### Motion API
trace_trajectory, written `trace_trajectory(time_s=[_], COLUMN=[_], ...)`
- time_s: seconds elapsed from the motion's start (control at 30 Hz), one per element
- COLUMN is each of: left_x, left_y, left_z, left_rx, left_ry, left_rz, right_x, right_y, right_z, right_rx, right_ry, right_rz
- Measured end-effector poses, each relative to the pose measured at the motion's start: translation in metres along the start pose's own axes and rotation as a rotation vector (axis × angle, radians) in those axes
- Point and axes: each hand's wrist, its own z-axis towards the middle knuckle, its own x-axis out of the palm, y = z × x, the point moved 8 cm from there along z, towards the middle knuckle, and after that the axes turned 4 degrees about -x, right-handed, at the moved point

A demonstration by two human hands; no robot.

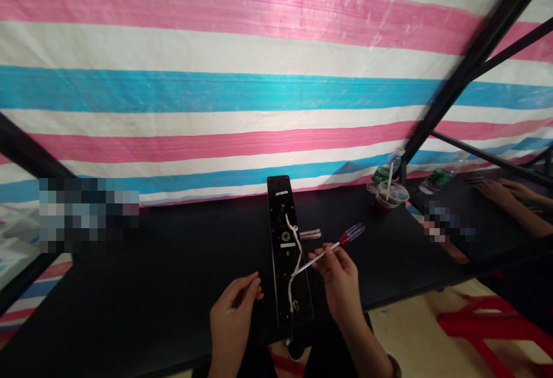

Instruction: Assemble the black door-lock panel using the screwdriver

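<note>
A long black housing (281, 280), perhaps part of a door lock, lies lengthwise in front of me with its inner side up. A white cable (299, 254) runs down it, and its lower end hangs past the near edge. My right hand (343, 280) grips a screwdriver (352, 234) by its shaft, just below the clear, red and purple handle. Its tip points down-left at the cable; contact is unclear. Left of the housing, my left hand (233, 314) is closed in a pinch, thumb against fingertips. Whatever it might hold is too small to see.
Right of the housing lies a second clear-handled tool (311, 234). A lidded cup with a straw (391, 193) and a plastic bottle (380, 176) stand at the back right of the black table (173, 263). Another person's hands (501, 191) rest farther right, near a red stool (488, 320).
</note>
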Motion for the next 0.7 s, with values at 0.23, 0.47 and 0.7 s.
trace_trajectory(time_s=[0.23, 0.47, 0.7], left_x=[0.0, 0.004, -0.032], left_y=[0.006, 0.013, 0.026], left_z=[0.087, 0.102, 0.088], left_rx=[0.254, 0.437, 0.305], left_ry=[0.131, 0.159, 0.073], left_rz=[0.438, 0.631, 0.626], right_x=[-0.046, -0.034, 0.05], right_y=[0.031, 0.013, 0.029], right_z=[0.075, 0.092, 0.084], right_rx=[-0.33, -0.283, -0.674], right_ry=[0.108, 0.257, 0.458], right_rz=[-1.069, -1.767, -1.233])
